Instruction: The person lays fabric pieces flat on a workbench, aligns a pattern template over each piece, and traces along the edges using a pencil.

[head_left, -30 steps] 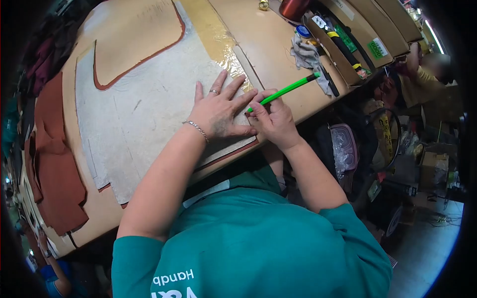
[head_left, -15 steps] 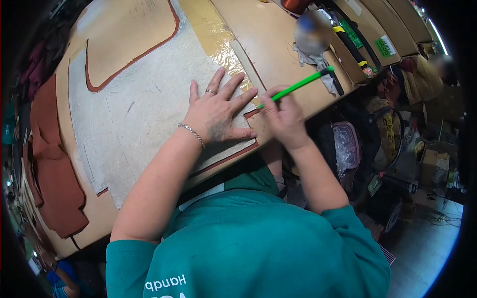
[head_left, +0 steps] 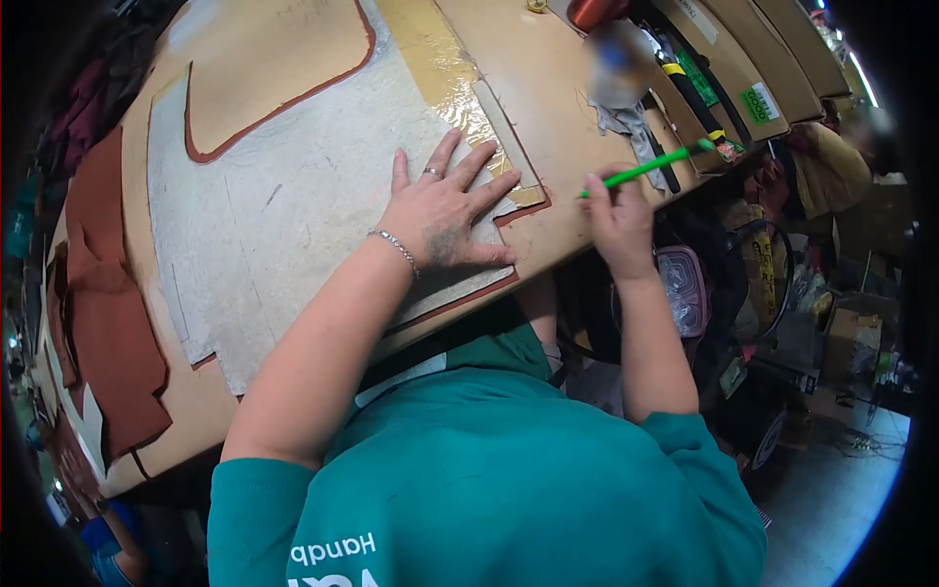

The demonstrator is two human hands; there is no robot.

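My left hand lies flat with fingers spread on a large grey pattern board, near its right edge. Shiny yellow tape covers a strip of that board. Under it is a piece of reddish-brown leather, showing as a thin border along the edges and the cut-out. In my right hand is a slim green pen, pinched between thumb and fingers. The pen is raised off the board, to the right of its notched corner, with its tip pointing left.
More reddish-brown leather pieces lie at the left of the tan table. A grey rag and a cardboard box of tools sit at the right. Another person's arm shows at lower left.
My right hand has moved right with the pen, away from the board's notched corner. My left hand stays spread on the board. The view has shifted slightly.
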